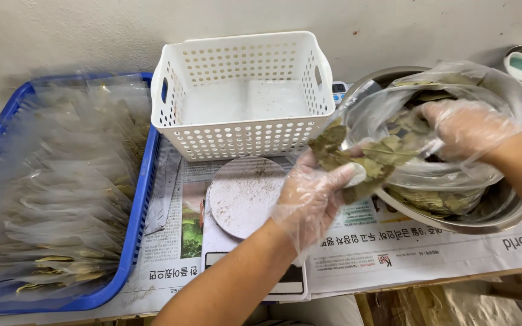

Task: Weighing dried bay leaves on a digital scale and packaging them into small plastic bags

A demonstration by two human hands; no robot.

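Both gloved hands work at the metal bowl [490, 218]: left hand [312, 196] grips dried leaves [357, 154] at its rim, right hand [463, 128] grasps the plastic bag [394, 102] inside it

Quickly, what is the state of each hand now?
Left hand: grip closed on dried leaves.
Right hand: inside the clear bag; open or closed cannot be told.

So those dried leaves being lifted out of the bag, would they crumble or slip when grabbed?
The dried leaves look curled and papery, so they are probably very light and brittle; a tight squeeze may crack them. The left hand wears a thin plastic glove, which might let flat leaves slide. The crinkled clear bag looks floppy and likely gives no support.
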